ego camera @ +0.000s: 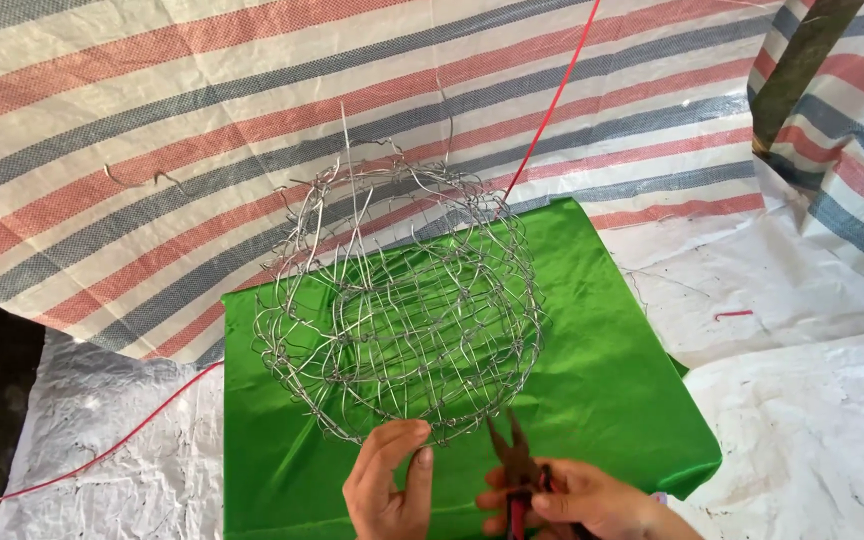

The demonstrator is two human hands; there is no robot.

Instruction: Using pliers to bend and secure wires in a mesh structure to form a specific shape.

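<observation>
At the bottom edge of the frame, your right hand [577, 500] is closed around a pair of reddish-brown pliers [515, 462], their pointed jaws parted and aimed up at the lower rim of a wire mesh basket [402, 310]. Just left of it, your left hand [389, 485] pinches that lower rim between thumb and fingers. The basket, a rounded shell of twisted silver wire with loose ends sticking out at its top, sits at the centre of the frame on a shiny green cloth [612, 380]. The cloth covers a raised, flat surface. White crinkled sheeting [812, 440] lies across the lower right and lower left. A red, blue and white striped tarpaulin [152, 150] fills the upper frame, crossed by a thin red wire [552, 105].
</observation>
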